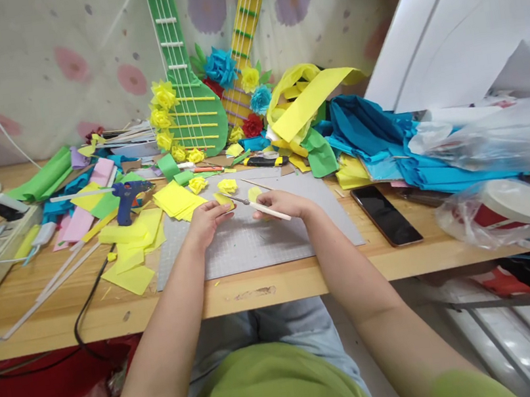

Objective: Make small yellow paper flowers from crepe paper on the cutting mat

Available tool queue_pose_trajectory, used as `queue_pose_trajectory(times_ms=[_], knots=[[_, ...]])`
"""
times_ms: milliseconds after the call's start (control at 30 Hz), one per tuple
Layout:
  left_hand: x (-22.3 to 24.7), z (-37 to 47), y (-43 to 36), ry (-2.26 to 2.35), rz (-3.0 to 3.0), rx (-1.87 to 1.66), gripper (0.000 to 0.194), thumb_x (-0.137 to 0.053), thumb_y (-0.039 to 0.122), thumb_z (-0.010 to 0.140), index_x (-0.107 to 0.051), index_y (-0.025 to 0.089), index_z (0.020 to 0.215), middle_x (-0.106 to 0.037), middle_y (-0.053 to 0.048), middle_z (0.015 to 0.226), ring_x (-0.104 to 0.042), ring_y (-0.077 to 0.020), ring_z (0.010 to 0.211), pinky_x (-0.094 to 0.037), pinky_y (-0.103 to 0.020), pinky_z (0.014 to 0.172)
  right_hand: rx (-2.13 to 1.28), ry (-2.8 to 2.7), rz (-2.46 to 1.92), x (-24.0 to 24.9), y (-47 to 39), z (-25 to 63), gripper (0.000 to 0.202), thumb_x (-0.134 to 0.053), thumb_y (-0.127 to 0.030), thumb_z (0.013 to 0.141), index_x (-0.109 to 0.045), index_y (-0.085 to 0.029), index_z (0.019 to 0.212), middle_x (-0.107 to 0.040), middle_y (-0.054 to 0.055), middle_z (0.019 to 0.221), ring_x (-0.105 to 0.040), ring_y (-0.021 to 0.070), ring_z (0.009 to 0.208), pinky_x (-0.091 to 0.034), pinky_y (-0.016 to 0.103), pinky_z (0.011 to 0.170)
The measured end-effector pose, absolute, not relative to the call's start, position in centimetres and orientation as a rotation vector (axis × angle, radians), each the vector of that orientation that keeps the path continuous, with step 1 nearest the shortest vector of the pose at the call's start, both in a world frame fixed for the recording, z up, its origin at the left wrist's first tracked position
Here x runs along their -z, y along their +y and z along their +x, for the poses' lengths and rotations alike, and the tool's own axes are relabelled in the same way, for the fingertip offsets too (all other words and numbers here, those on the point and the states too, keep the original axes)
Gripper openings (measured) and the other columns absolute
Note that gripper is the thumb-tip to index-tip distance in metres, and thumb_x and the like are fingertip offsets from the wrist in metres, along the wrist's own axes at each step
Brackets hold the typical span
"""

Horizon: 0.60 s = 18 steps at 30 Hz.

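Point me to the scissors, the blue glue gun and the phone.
Scissors [271, 211]: head view, on the white handle.
Glue gun [126, 196]: head view, on the blue body.
Phone [387, 215]: head view, middle of the dark screen.

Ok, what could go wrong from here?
The scissors in the right hand reach close to the left hand, so a slip might nick it. The glue gun sits among paper scraps; if hot, it could scorch them. The black cord hangs over the table edge and might snag.
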<state>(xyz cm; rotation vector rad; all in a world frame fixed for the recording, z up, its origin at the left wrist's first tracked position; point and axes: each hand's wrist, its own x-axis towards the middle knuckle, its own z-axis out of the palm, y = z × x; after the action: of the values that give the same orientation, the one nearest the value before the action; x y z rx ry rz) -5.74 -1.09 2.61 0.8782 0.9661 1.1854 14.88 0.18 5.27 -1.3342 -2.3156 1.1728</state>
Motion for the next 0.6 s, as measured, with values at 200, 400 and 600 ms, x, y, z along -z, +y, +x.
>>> queue_pose_trajectory(times_ms=[200,400,600], knots=[[-2.5,-5.8,-1.2,0.979,0.908,-1.163,0.02,-0.077,0.019,0.048,-0.062,0.01,0.057,-0.066,-0.008,0.071,-0.063,-0.0192,0.076,-0.049,-0.03,0.07,-1.252,-2.195,-1.337,-5.3,0.2,15.4,0.043,-0.061,-0.057,0.059,-0.05,-0.016,0.068,-0.044,-0.006,0.055,-0.038,0.007,0.051,-0.026,0.022,0.05],[-2.0,-5.4,-1.1,0.99,0.956,-1.17,0.021,-0.078,0.024,0.048,-0.064,0.013,0.058,-0.065,-0.005,0.067,-0.06,-0.0158,0.068,-0.049,-0.032,0.071,-1.397,-1.766,-1.197,-5.2,-0.3,14.4,0.044,-0.066,-0.054,0.058,-0.048,-0.017,0.074,-0.05,-0.004,0.057,-0.042,0.0065,0.047,-0.032,0.021,0.046],[-2.0,-5.2,-1.1,0.914,1.194,-1.263,0.019,-0.075,0.023,0.054,-0.07,0.019,0.073,-0.065,-0.002,0.09,-0.058,-0.0159,0.088,-0.042,-0.027,0.082,-1.734,-1.395,-0.928,-4.1,-0.7,11.3,0.04,-0.062,-0.051,0.066,-0.051,-0.016,0.082,-0.06,0.001,0.064,-0.045,0.006,0.046,-0.034,0.019,0.043]])
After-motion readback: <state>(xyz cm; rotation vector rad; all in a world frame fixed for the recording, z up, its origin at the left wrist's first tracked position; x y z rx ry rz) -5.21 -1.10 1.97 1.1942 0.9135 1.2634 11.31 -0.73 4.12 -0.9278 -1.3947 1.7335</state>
